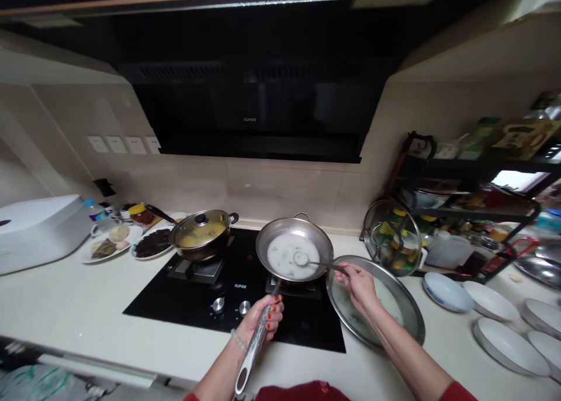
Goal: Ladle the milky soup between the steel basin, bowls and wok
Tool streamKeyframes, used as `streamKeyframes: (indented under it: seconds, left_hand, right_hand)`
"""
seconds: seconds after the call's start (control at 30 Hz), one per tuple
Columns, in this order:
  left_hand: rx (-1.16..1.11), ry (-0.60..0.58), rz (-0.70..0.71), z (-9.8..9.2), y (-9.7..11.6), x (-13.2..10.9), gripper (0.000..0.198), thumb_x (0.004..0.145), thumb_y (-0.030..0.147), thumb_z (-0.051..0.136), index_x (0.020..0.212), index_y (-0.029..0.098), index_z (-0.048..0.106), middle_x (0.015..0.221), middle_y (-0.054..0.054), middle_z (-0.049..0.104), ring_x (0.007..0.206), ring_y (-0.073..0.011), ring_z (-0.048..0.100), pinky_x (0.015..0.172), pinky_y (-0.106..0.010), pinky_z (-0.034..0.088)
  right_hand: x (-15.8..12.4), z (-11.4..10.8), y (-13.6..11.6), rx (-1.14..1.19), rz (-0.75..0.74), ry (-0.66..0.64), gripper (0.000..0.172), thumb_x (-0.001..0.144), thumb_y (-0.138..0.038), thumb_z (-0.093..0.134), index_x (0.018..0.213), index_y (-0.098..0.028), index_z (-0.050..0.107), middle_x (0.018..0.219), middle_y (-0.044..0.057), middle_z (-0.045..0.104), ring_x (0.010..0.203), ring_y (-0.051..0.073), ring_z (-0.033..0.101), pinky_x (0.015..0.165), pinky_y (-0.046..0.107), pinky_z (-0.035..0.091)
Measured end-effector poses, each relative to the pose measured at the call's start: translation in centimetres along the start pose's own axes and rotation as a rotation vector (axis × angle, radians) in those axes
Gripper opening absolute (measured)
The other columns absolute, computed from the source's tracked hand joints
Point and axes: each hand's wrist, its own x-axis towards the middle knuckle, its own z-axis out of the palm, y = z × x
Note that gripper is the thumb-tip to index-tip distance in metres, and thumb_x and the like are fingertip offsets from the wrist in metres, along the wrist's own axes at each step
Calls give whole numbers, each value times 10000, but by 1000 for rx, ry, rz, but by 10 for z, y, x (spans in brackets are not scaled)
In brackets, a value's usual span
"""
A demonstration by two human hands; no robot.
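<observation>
My left hand [262, 318] is wrapped round the long metal handle of a wok [322, 237]. White, cloudy liquid [284, 250] with small green bits lies in the wok, over the right burner. A ladle [322, 265] is gripped by its handle in my right hand [357, 285], and its bowl rests in the liquid. Under my right forearm stands a wide metal basin [414, 307], with more of the cloudy liquid inside; my arm hides part of it.
A lidded pan [204, 232] of yellowish food stands on the left burner. Plates of food [94, 255] and a white appliance [39, 231] are further left. Several white bowls [511, 345] stand at the right, before a loaded rack [473, 211]. A range hood [263, 109] hangs above.
</observation>
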Motion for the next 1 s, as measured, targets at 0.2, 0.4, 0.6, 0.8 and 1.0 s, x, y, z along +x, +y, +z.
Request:
streamKeyframes:
  seconds: [0.2, 0.4, 0.6, 0.8, 1.0]
  left_hand:
    - [-29, 10, 17, -1, -2, 1, 69, 821, 155, 597, 815, 131, 532, 570, 87, 351, 359, 0, 291, 329, -96, 142]
    - [9, 19, 41, 1, -3, -1, 106, 810, 165, 631, 803, 136, 529, 570, 88, 349, 367, 0, 289, 333, -96, 153]
    - [5, 28, 64, 3, -3, -1, 100, 805, 163, 634, 800, 128, 540, 566, 83, 372, 367, 2, 290, 327, -92, 155]
    - [10, 22, 71, 5, -3, -4, 92, 816, 156, 629, 801, 134, 540, 565, 81, 381, 373, -2, 300, 328, -90, 173]
    - [2, 9, 55, 5, -4, -5, 122, 797, 163, 652, 809, 132, 535, 568, 88, 372, 373, 3, 290, 325, -82, 180]
  right_hand:
    - [-3, -5, -7, -8, 19, -15, 63, 646, -214, 687, 705, -201, 666, 590, 59, 690, 555, 199, 684, 499, 237, 558]
    - [-7, -9, -12, -9, 31, -23, 34, 679, -195, 650, 697, -219, 666, 580, 61, 688, 561, 203, 680, 539, 258, 571]
    - [-10, -14, -23, 6, 43, -18, 27, 692, -209, 642, 693, -201, 668, 609, 91, 701, 588, 219, 685, 551, 275, 575]
    - [-14, -36, -48, 34, 57, 12, 139, 637, -232, 690, 743, -142, 691, 642, 129, 712, 620, 224, 697, 478, 229, 546]
    - [-25, -91, -71, 58, 68, 150, 220, 558, -207, 731, 762, -126, 714, 690, 156, 722, 646, 235, 708, 411, 192, 520]
